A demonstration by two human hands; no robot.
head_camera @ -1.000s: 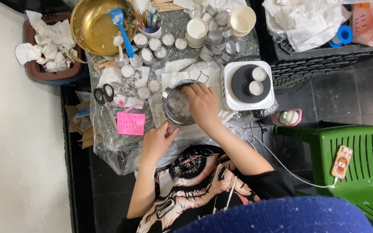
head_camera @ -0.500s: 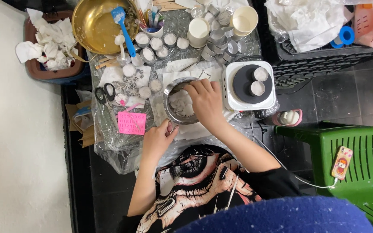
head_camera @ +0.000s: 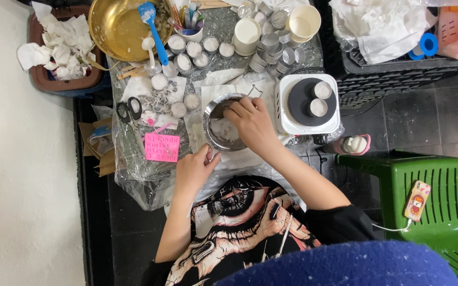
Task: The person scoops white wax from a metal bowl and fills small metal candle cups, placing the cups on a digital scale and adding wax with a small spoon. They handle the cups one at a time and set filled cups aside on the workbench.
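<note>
You wear a black short-sleeved T-shirt (head_camera: pixel 250 233) with a large printed graphic across the front in cream, grey and rusty orange, showing a big eye and jagged, teeth-like shapes. Your forearms and both hands, the left hand (head_camera: pixel 194 169) and the right hand (head_camera: pixel 253 124), are bare, without gloves, and no watch shows. A thin white cord (head_camera: pixel 283 238) hangs down over the print.

The low table (head_camera: pixel 133 175) is covered with clear plastic sheeting. Directly on it lie a brass bowl (head_camera: pixel 115 26), small white-filled tins (head_camera: pixel 186 50), black-handled scissors (head_camera: pixel 125 109), a pink card (head_camera: pixel 161 147), a steel bowl (head_camera: pixel 223 130) and a white hotplate (head_camera: pixel 308 103).
</note>
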